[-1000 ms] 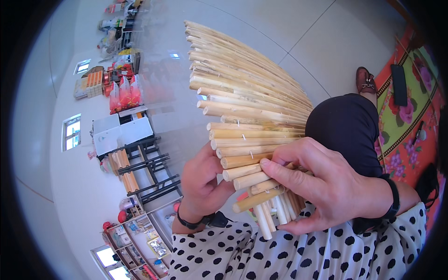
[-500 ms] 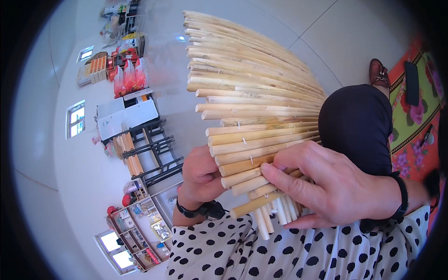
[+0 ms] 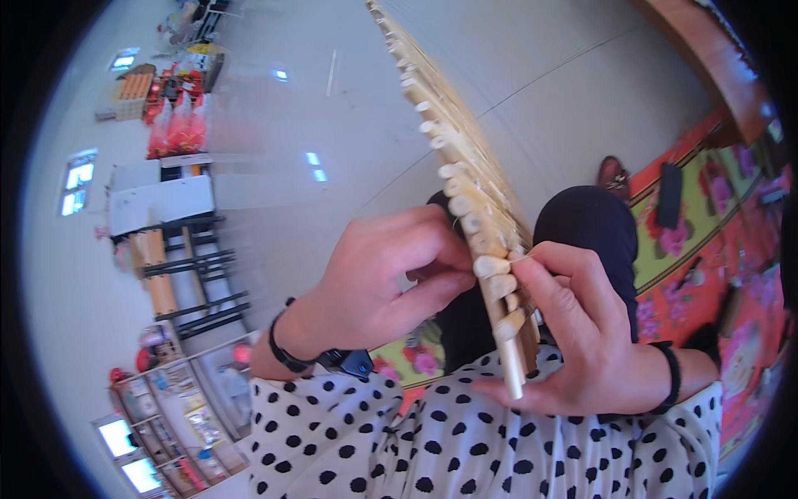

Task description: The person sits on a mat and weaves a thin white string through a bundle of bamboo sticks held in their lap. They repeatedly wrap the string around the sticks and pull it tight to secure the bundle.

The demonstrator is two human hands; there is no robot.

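Observation:
A mat of pale reed stalks [image 3: 465, 200], bound side by side, stands nearly edge-on over my lap, with its round cut ends toward me. My right hand [image 3: 586, 328] grips its near end, thumb against the stalks' ends and fingers on the right side. A thin pale thread [image 3: 523, 256] shows by that thumb. Against the mat's left face, my left hand [image 3: 399, 279] is closed, thumb and fingers pinched together; what they hold is hidden behind the fingers and the stalks. A few shorter stalk pieces [image 3: 512, 370] stick out at the near end.
My dark-trousered knee [image 3: 586, 229] lies right of the mat. Beyond are a flowered red and green rug [image 3: 665, 274] and a brown wooden edge [image 3: 706, 58]. Along the left wall stand a table-like frame [image 3: 199, 266], a shelf with small goods [image 3: 179, 407] and red-and-white bags [image 3: 179, 125].
The mat has turned from showing its broad face to nearly edge-on. My left hand has come out from behind it to the left face, and my right hand has kept its grip.

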